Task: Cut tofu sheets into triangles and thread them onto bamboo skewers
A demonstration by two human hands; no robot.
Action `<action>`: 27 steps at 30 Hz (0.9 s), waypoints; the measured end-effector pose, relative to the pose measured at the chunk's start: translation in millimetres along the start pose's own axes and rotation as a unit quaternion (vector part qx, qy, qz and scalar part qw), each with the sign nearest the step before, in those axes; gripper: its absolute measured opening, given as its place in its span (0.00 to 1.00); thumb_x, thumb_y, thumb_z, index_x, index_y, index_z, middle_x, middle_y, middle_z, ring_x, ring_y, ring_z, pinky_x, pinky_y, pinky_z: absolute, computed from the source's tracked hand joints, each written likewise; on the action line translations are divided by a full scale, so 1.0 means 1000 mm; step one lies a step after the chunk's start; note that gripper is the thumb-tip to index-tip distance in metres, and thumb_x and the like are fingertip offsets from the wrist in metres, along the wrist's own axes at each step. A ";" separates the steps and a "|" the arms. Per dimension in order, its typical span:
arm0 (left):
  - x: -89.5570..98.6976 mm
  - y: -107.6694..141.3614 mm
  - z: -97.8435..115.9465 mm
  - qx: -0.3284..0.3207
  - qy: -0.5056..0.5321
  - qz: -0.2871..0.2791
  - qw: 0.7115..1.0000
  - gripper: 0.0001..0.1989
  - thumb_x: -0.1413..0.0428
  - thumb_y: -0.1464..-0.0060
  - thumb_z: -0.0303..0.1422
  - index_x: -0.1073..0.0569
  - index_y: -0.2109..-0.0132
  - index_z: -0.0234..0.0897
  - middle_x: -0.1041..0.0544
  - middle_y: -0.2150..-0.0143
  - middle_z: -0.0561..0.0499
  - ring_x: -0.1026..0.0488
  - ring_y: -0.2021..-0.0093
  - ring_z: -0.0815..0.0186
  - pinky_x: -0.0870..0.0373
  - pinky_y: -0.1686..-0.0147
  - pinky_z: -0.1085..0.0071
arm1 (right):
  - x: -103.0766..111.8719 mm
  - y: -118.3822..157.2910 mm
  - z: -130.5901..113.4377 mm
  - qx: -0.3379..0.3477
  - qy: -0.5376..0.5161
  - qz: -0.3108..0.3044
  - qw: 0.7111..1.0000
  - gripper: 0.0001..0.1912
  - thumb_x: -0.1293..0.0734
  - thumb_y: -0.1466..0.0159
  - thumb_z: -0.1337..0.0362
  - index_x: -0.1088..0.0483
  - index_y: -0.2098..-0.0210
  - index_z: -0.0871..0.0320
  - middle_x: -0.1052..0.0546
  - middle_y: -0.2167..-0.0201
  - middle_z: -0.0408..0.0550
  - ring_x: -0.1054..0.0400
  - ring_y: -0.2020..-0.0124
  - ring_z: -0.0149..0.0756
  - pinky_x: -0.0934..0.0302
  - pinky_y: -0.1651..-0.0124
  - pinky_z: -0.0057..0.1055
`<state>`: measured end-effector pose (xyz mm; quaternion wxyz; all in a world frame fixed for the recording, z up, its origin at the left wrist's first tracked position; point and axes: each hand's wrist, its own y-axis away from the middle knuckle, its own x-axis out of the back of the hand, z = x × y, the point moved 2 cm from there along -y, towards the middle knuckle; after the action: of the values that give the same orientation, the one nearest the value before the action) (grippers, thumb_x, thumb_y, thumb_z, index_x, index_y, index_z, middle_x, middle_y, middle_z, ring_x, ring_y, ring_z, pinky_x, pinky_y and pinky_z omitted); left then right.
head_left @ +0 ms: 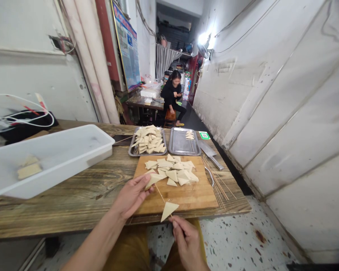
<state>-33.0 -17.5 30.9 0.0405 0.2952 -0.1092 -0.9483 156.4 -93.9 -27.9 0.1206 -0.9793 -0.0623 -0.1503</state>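
Observation:
Between the fingers of my left hand is a pale triangular piece, close to the tip of a thin wooden skewer. My right hand pinches the lower end of that skewer. Another pale triangle is threaded on it just above my right fingers. Several loose triangles lie across the far half of a wooden cutting board. Behind the board, a metal tray is heaped with more triangles. Beside it, a second metal tray bears a small skewered stack at its right.
A white plastic bin with a few pieces inside stands at the left. Right of the board lie a cleaver, bare skewers and a green card. A person sits farther back beside another table.

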 end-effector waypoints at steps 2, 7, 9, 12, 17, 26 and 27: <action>0.000 0.001 -0.001 0.002 0.002 0.002 1.000 0.13 0.37 0.57 0.32 0.23 0.62 0.31 0.25 0.61 0.45 0.31 0.66 0.70 0.31 0.69 0.76 | 0.000 0.000 0.001 -0.002 -0.007 -0.003 1.000 0.15 0.42 0.34 0.60 0.26 0.59 0.57 0.30 0.77 0.45 0.34 0.74 0.33 0.38 0.70 0.24; -0.001 0.003 -0.003 0.011 0.007 0.002 1.000 0.12 0.37 0.58 0.32 0.23 0.64 0.31 0.25 0.63 0.46 0.32 0.68 0.71 0.30 0.70 0.76 | -0.001 0.000 0.004 0.007 -0.010 -0.003 1.000 0.14 0.42 0.34 0.61 0.26 0.59 0.57 0.29 0.75 0.45 0.34 0.73 0.32 0.39 0.69 0.23; -0.001 0.003 -0.004 0.015 0.010 -0.001 1.000 0.11 0.37 0.58 0.32 0.23 0.65 0.31 0.25 0.64 0.47 0.32 0.69 0.72 0.30 0.70 0.75 | -0.001 0.000 0.004 0.007 -0.009 0.001 1.000 0.14 0.42 0.34 0.61 0.26 0.60 0.57 0.29 0.75 0.45 0.35 0.73 0.31 0.40 0.70 0.23; -0.002 0.003 -0.005 0.015 0.015 0.000 1.000 0.11 0.36 0.59 0.31 0.23 0.65 0.31 0.25 0.64 0.47 0.32 0.69 0.71 0.30 0.70 0.75 | -0.001 0.000 0.003 0.003 -0.010 0.003 1.000 0.15 0.43 0.34 0.60 0.27 0.61 0.58 0.30 0.76 0.44 0.36 0.75 0.31 0.41 0.71 0.23; -0.004 0.004 -0.005 0.017 0.014 0.001 1.000 0.12 0.37 0.58 0.32 0.23 0.64 0.31 0.26 0.64 0.47 0.32 0.68 0.71 0.30 0.69 0.75 | 0.000 -0.002 -0.003 0.006 -0.005 -0.002 1.000 0.15 0.43 0.34 0.60 0.27 0.62 0.59 0.33 0.78 0.42 0.39 0.76 0.30 0.43 0.72 0.23; -0.006 0.001 -0.005 -0.001 0.005 0.033 0.999 0.15 0.35 0.62 0.33 0.22 0.64 0.31 0.25 0.64 0.47 0.33 0.70 0.73 0.32 0.73 0.78 | 0.000 -0.003 -0.004 0.023 0.011 0.001 1.000 0.14 0.43 0.34 0.62 0.27 0.63 0.58 0.31 0.77 0.43 0.37 0.75 0.30 0.42 0.71 0.22; -0.005 0.001 -0.006 -0.012 0.001 0.046 0.999 0.16 0.35 0.63 0.34 0.22 0.64 0.30 0.25 0.64 0.47 0.34 0.70 0.74 0.33 0.73 0.79 | 0.000 -0.003 -0.004 0.024 0.013 0.000 1.000 0.14 0.43 0.34 0.62 0.26 0.62 0.58 0.30 0.76 0.44 0.36 0.75 0.31 0.41 0.70 0.23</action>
<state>-24.8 -18.6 29.0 0.0872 0.2899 -0.1115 -0.9465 154.9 -91.7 -23.9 0.1448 -0.9741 -0.0640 -0.1613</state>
